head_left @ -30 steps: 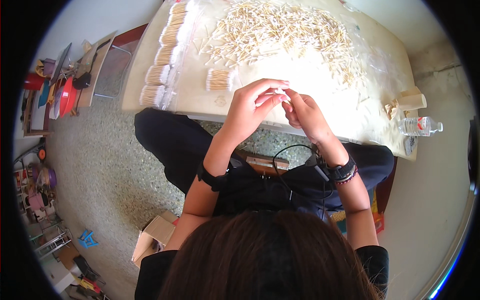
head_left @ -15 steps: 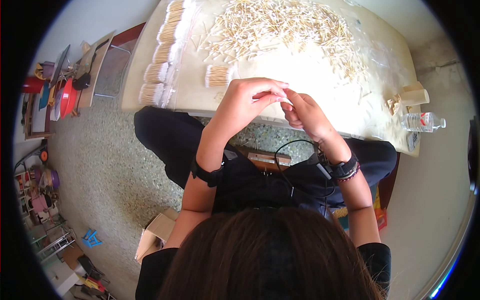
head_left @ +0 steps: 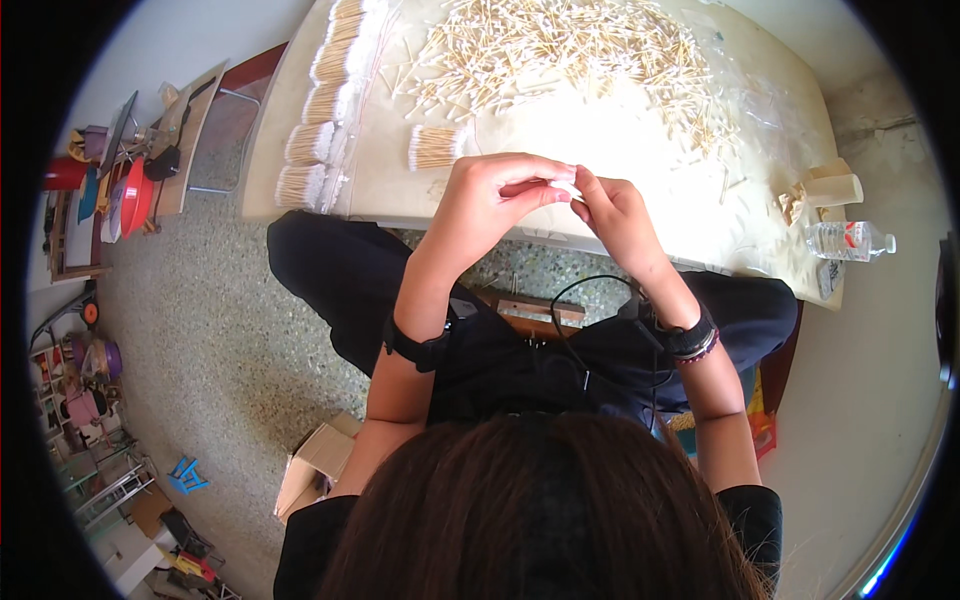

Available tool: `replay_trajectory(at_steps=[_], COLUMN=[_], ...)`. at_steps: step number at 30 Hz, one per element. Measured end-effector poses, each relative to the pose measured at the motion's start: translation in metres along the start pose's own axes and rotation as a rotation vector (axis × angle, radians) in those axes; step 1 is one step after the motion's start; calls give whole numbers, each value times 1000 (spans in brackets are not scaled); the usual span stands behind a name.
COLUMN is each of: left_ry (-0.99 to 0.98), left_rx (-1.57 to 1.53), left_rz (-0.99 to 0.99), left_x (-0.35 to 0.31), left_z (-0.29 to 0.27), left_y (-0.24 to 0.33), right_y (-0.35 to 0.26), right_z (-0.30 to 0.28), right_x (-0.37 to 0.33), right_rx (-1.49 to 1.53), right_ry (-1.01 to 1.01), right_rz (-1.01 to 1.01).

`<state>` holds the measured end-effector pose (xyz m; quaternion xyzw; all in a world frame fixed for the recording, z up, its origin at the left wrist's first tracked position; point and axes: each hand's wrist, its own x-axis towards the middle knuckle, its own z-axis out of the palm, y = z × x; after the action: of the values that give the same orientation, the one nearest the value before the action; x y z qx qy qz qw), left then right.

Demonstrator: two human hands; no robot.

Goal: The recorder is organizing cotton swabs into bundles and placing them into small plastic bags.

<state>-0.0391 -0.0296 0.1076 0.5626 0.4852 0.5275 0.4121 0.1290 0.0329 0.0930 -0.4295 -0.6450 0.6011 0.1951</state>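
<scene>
Both of my hands meet above the table's near edge. My left hand is closed, thumb and fingers around a few cotton swabs; only a bit of their white tips shows, the rest being hidden by the fingers. My right hand pinches at those white tips with thumb and forefinger, touching my left fingertips. Beyond my left hand lies a neat bundle of cotton swabs, wooden sticks side by side. A big loose heap of cotton swabs spreads over the far part of the table.
Along the table's left side runs a row of stacked swab bundles beside clear plastic. A plastic bottle and a cardboard tube stand near the right edge. An open cardboard box and a small blue stool are on the floor.
My right hand has turned a little and its fingers have come up against the white tips. My left hand stays almost in place.
</scene>
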Motion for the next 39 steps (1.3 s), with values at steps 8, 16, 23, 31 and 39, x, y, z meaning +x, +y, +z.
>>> replay_trajectory(at_steps=[8,16,23,31,39], left_ry=[-21,161,280,399,409], left_rx=[-41,-189,90,278,293], left_rz=[-63,-93,71,277,372], left_x=[0,0,-3,0,2], left_z=[1,21,33,43,44], left_y=[-4,1,-1,-3,-4], right_y=[-4,-4,-3,1,2], right_z=[1,-3,0,-2,-3], right_x=[-4,-5,-4,-5,-5], right_rx=[-149,566,643,679,730], right_ry=[71,-279,-256,-228,-227], right_rz=[-70,276,270,236,211])
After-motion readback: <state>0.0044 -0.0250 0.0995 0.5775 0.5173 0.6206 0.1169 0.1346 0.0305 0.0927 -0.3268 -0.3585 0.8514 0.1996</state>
